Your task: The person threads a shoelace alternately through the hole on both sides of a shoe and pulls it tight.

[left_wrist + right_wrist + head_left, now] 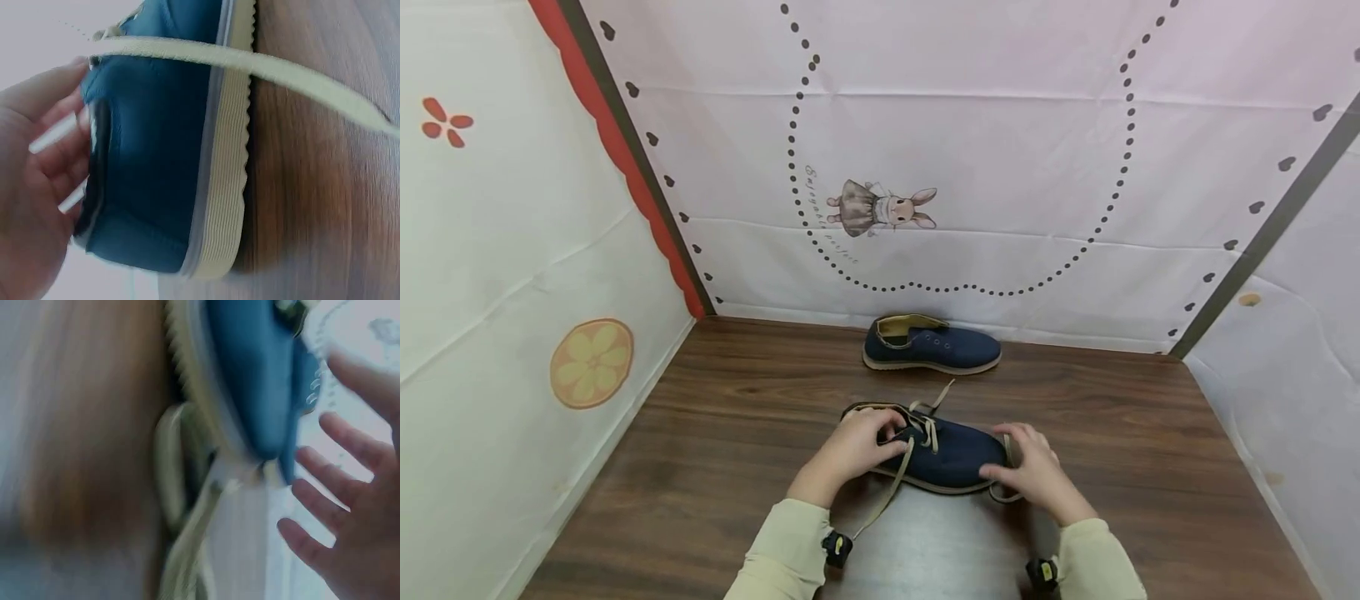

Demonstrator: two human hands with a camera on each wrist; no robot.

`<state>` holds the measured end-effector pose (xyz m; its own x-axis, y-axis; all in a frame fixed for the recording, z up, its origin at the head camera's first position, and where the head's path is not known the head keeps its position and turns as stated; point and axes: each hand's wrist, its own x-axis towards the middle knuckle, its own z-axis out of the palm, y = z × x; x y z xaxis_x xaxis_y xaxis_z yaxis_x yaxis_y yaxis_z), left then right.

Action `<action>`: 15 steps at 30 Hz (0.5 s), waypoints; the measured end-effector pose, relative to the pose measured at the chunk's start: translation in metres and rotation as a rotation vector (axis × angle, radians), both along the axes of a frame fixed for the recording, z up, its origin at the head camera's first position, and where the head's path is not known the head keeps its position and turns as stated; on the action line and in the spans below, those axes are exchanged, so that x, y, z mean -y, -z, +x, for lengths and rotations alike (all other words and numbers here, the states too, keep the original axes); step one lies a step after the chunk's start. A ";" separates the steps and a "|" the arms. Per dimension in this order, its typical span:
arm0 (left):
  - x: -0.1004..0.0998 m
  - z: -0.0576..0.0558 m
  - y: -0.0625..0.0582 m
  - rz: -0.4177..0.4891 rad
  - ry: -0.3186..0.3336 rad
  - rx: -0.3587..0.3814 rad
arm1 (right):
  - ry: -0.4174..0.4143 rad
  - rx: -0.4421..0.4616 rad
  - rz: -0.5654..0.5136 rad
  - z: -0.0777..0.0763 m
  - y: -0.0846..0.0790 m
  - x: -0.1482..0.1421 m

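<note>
A dark blue shoe (958, 454) with a tan sole lies sideways on the table, its toe to the right. Tan lace (929, 433) runs through its eyelets, one end trailing toward the near edge. My left hand (859, 446) arches over the shoe's opening, thumb and fingers apart and loosely bent beside the tongue. In the left wrist view those fingers (59, 165) show beyond the collar. At the toe, my right hand (1028, 467) has its thumb and fingers spread. A loose looped lace (172, 469) lies below that toe.
A second blue shoe (932, 346) without visible lace stands at the back of the brown wooden table (737, 433), near the wall. Printed white cloth (1000, 183) hangs behind and on both sides.
</note>
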<state>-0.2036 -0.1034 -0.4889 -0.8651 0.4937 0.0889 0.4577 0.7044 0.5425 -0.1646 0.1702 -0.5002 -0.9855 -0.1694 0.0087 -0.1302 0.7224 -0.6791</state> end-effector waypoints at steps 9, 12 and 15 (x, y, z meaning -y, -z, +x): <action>0.006 -0.001 0.011 0.114 0.103 0.028 | -0.197 -0.167 0.248 -0.015 0.025 0.030; 0.009 -0.001 0.011 0.164 0.175 -0.015 | -0.172 -0.171 0.302 -0.016 0.025 0.034; 0.011 0.000 0.006 0.068 0.158 -0.052 | -0.184 -0.146 0.294 -0.017 0.024 0.034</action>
<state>-0.2033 -0.1145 -0.4953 -0.7706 0.6145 0.1690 0.5885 0.5842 0.5589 -0.1818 0.1359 -0.5245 -0.9302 -0.3601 0.0715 -0.3565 0.8393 -0.4105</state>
